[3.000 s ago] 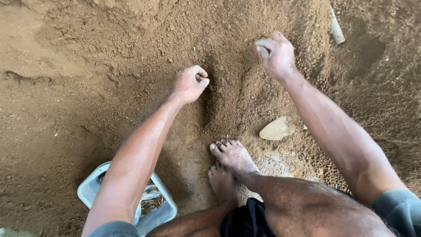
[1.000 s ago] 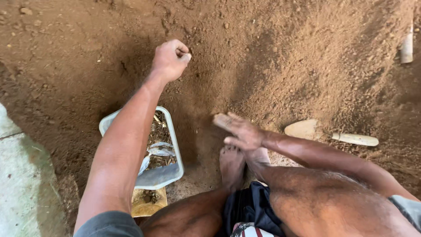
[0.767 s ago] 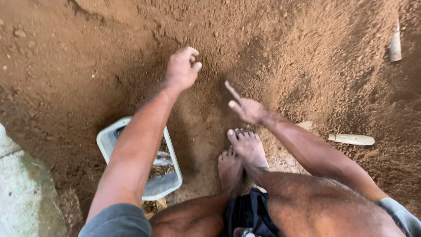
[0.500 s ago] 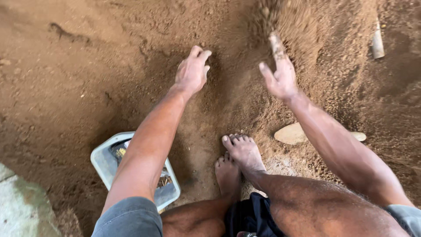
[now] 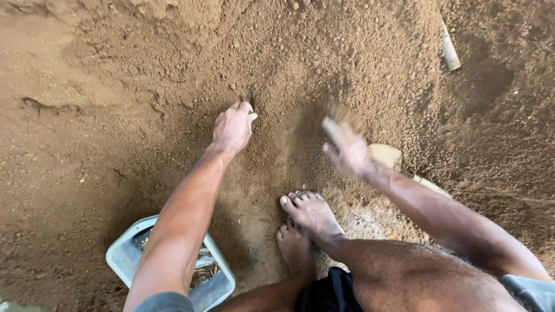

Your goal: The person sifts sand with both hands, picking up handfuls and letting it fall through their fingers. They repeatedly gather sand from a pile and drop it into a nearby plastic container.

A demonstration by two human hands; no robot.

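I crouch over a heap of brown, crumbly soil (image 5: 324, 63). My left hand (image 5: 232, 128) rests palm down on the soil with its fingers curled into it. My right hand (image 5: 346, 149) is blurred by motion just above the soil, fingers spread, with loose soil flying off its tips. Both my bare feet (image 5: 306, 222) stand on the soil between my arms.
A pale blue-white rectangular container (image 5: 130, 254) holding scraps sits at the lower left, partly under my left arm. A flat pale stone (image 5: 386, 155) lies behind my right hand. A short white tube (image 5: 450, 53) lies at the upper right. Soil fills the whole view.
My right hand has swept down and left from the far soil, throwing loose soil. My left hand has curled its fingers down into the soil. The view has shifted a little.
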